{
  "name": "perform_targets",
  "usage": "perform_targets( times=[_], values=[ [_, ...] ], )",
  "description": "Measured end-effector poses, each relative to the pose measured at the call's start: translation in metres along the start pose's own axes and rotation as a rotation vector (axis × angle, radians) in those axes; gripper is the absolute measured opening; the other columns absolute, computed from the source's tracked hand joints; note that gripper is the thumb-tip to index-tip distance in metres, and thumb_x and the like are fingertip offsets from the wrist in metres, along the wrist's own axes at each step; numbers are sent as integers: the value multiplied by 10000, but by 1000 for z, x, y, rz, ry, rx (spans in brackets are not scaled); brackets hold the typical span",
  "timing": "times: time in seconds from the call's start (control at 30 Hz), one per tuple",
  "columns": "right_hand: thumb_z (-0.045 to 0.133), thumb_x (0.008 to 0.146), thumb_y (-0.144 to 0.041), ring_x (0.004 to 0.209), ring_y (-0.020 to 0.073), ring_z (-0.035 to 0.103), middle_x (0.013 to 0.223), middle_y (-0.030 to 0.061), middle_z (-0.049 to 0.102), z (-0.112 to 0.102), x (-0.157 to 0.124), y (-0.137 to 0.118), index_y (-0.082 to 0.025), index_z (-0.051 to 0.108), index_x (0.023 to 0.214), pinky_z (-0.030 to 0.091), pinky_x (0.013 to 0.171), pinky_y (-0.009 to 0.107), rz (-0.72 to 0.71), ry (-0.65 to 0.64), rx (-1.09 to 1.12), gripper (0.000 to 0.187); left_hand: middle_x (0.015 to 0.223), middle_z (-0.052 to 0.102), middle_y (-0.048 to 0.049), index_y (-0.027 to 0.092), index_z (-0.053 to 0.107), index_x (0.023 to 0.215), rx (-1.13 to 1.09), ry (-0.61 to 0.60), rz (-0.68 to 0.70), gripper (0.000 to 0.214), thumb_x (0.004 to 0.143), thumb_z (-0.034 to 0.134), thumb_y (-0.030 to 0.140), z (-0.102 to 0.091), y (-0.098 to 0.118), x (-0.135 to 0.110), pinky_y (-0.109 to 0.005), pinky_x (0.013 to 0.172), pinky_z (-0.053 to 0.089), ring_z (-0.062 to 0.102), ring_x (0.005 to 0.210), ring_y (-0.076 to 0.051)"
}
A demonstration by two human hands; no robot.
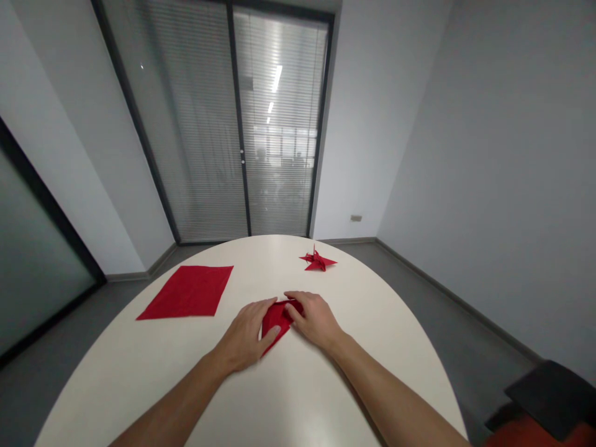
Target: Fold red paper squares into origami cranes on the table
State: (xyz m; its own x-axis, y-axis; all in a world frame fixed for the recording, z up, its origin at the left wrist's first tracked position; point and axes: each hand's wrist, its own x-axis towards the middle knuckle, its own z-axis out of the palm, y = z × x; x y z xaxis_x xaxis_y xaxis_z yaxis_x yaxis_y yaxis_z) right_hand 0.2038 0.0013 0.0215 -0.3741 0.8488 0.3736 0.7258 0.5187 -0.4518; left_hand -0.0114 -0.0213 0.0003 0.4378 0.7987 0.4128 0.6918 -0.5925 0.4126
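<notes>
A partly folded red paper [275,320] lies on the white round table [298,397] between my two hands. My left hand [246,335] rests flat on its left side, fingers stretched out and the thumb pressing the paper's lower edge. My right hand [314,316] lies on its right side, fingers extended and pressing along the top fold. Neither hand lifts the paper; both hold it down against the table.
A flat red paper square [189,290] lies on the table to the left. A finished red folded paper figure [317,261] stands farther back. Glass doors with blinds [242,124] face me. A dark chair [552,397] is at the lower right.
</notes>
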Motion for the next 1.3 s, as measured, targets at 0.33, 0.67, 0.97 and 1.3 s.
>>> perform_targets(
  times=[0.33,0.67,0.97,1.3],
  values=[
    [597,897,-219,1035,209,666,1144,63,719,-3,2,-7,-218,667,1159,501,960,361,20,102,149,271,1371,609,-152,159,469,1429,19,47,-37,528,932,515,333,0,-1,1,-487,1058,469,596,1225,-302],
    [561,850,-132,1039,203,657,1197,56,685,5,0,-2,-252,614,1216,529,927,373,2,164,323,389,1111,716,-95,210,632,1165,10,144,-144,307,883,535,279,-6,10,6,-431,932,522,667,1025,-276],
    [569,786,-44,957,167,672,1197,47,675,14,-2,-2,-290,375,1432,539,859,321,-6,14,462,718,979,746,-28,248,649,1018,-97,206,-303,217,919,456,235,-8,5,9,-346,814,537,693,887,-219],
    [499,753,16,1026,196,657,1130,38,719,6,0,2,-241,641,1186,502,936,340,-108,-9,231,523,1042,755,-54,201,687,1024,-395,230,-325,296,853,446,179,-3,-1,12,-380,940,538,704,983,-217]
  ],
)
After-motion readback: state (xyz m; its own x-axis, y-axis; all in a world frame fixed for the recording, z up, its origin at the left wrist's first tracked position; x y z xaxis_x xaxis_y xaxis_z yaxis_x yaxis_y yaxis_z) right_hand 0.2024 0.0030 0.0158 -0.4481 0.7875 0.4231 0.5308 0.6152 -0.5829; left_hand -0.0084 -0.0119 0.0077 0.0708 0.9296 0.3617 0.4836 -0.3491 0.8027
